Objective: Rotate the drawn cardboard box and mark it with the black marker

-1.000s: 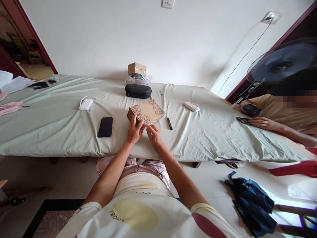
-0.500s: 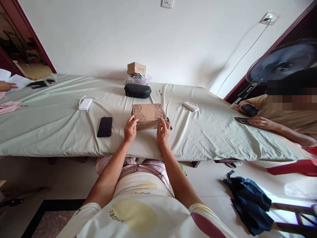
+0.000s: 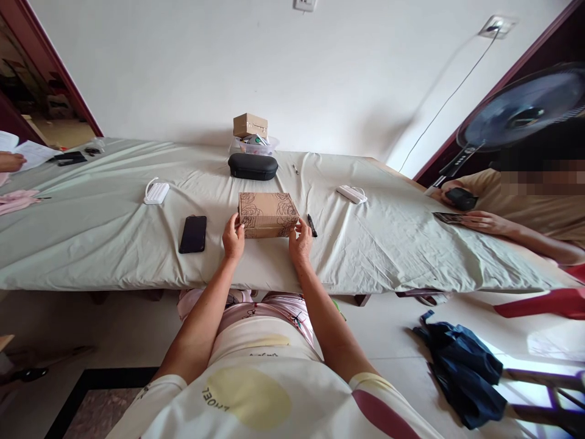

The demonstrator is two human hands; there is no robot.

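Observation:
A brown cardboard box (image 3: 267, 208) with dark floral line drawings lies closed on the cloth-covered table in front of me. My left hand (image 3: 234, 238) is closed on its left front corner, thumb at the front. At the right front corner, my right hand (image 3: 300, 241) grips the box the same way. Just right of that hand lies a small slim black object (image 3: 312, 225), its kind unclear. A dark smartphone (image 3: 192, 234) lies flat to the left of my left hand.
Behind the box sit a black zip case (image 3: 253, 166) and a clear plastic tub (image 3: 272, 145) with a small carton (image 3: 250, 125) on top. White power banks (image 3: 156, 192) lie to both sides. A co-worker's arm (image 3: 525, 235) rests at the right; another person's hand (image 3: 11, 161) holds papers at far left.
The box has shifted a little to the left. My left hand moved left with it, and my fingers went from the top front edge to the front corners. The slim black object shows more fully.

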